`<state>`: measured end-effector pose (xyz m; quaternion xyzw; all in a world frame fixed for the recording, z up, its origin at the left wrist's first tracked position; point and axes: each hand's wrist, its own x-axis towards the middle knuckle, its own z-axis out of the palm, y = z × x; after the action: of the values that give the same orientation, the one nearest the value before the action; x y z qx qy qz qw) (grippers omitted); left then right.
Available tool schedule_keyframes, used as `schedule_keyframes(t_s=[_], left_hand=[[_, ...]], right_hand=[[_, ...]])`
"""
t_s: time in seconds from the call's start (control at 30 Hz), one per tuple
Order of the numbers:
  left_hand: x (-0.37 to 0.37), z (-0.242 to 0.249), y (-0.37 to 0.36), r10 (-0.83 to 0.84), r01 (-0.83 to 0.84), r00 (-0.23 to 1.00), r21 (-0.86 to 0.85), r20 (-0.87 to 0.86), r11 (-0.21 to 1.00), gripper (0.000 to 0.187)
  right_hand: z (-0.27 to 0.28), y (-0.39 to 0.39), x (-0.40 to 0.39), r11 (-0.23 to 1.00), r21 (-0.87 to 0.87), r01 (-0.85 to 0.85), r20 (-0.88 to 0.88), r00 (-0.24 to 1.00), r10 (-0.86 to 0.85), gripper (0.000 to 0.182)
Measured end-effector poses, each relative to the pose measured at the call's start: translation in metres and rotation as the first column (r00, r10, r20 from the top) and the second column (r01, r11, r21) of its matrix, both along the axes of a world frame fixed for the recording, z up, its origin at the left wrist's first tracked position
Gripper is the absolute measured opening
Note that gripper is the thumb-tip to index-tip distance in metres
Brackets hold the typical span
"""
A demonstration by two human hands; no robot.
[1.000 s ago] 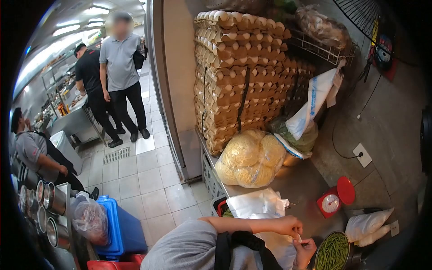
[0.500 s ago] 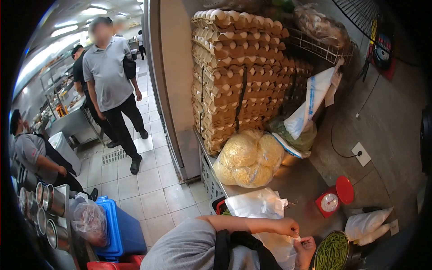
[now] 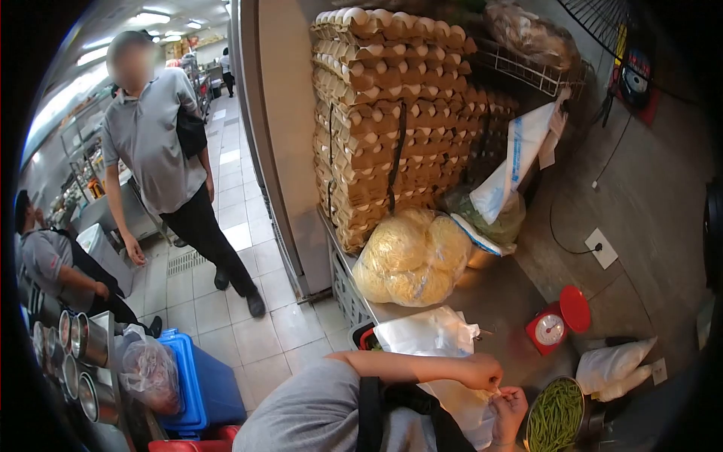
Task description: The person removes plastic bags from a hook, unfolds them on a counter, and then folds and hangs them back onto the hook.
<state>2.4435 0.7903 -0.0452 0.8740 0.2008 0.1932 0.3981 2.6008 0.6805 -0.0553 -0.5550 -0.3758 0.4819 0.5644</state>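
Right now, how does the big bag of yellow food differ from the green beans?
The yellow bag is closed in by clear plastic; the green beans lie uncovered in a round container. The bag bulges in rounded lumps, while the beans are long, thin pods heaped together. The bag sits by the stacked egg trays; the beans are beside the person's right hand. Both look like food in bulk.

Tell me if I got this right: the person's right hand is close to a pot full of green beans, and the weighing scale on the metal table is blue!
Nearly! The weighing scale is red, not blue, as the head view shows. It is on the metal table, and the right hand is close to a pot full of green beans.
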Motion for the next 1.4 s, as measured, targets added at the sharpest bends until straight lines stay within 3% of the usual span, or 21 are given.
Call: schedule_keyframes(t_s=[0.07, 0.27, 0.4, 0.47, 0.57, 0.67, 0.93, 1.03, 1.13, 1.27, 1.3, 1.37, 1.4], left_hand=[[0.001, -0.003, 0.001, -0.012, 0.015, 0.999, 0.074, -0.046, 0.997, 0.015], [-0.001, -0.015, 0.009, -0.092, 0.091, 0.995, -0.026, -0.029, 0.996, 0.018], [0.002, -0.024, 0.002, -0.052, 0.048, 0.999, -0.451, 0.005, 0.891, 0.017], [0.008, -0.035, 0.007, -0.05, 0.033, 0.999, -0.567, -0.015, 0.823, 0.018], [0.006, -0.028, 0.007, -0.045, 0.047, 0.999, -0.612, 0.019, 0.789, 0.02], [0.008, -0.028, 0.009, -0.024, 0.013, 1.0, -0.495, -0.015, 0.869, 0.022], [0.002, -0.019, 0.0, 0.082, -0.079, 0.997, -0.328, -0.003, 0.941, 0.024], [0.001, -0.023, 0.002, 0.067, -0.06, 0.997, -0.234, 0.022, 0.97, 0.023], [0.001, -0.034, 0.007, 0.007, 0.002, 0.999, -0.17, 0.052, 0.985, 0.025], [-0.005, -0.026, 0.015, -0.07, 0.066, 0.997, -0.125, -0.023, 0.99, 0.025], [-0.007, -0.024, 0.016, -0.064, 0.062, 0.998, -0.137, -0.009, 0.989, 0.025], [-0.013, -0.018, 0.017, -0.066, 0.065, 0.998, -0.218, 0.001, 0.974, 0.025], [-0.015, -0.014, 0.019, -0.076, 0.072, 0.997, -0.284, -0.004, 0.956, 0.024]], right_hand=[[0.002, -0.001, -0.006, 0.999, 0.038, 0.022, 0.065, 0.998, -0.024, 0.022], [-0.007, -0.003, -0.008, 0.987, 0.152, 0.047, 0.221, 0.972, -0.08, 0.032], [-0.013, -0.006, -0.007, 0.982, 0.19, 0.011, 0.19, 0.981, -0.048, 0.038], [-0.005, -0.004, -0.012, 0.977, 0.213, -0.015, 0.197, 0.98, -0.028, 0.034], [0.005, -0.006, -0.015, 0.961, 0.27, -0.063, 0.26, 0.965, -0.01, 0.027], [0.012, -0.008, -0.015, 0.977, 0.203, -0.063, 0.274, 0.962, 0.005, 0.027], [0.019, 0.001, -0.012, 0.986, 0.097, -0.138, 0.229, 0.967, 0.113, 0.037], [0.0, 0.005, -0.001, 0.973, 0.164, -0.16, 0.27, 0.956, 0.111, 0.026], [-0.001, 0.009, -0.013, 0.973, 0.198, -0.12, 0.277, 0.959, 0.062, 0.042], [0.005, 0.011, -0.021, 0.964, 0.258, -0.072, 0.264, 0.965, 0.001, 0.043], [-0.008, 0.016, -0.014, 0.945, 0.313, -0.095, 0.437, 0.898, -0.054, 0.042], [-0.01, 0.017, -0.01, 0.952, 0.292, -0.095, 0.44, 0.897, -0.045, 0.041], [-0.002, 0.02, -0.017, 0.969, 0.241, -0.058, 0.259, 0.966, -0.006, 0.04]])
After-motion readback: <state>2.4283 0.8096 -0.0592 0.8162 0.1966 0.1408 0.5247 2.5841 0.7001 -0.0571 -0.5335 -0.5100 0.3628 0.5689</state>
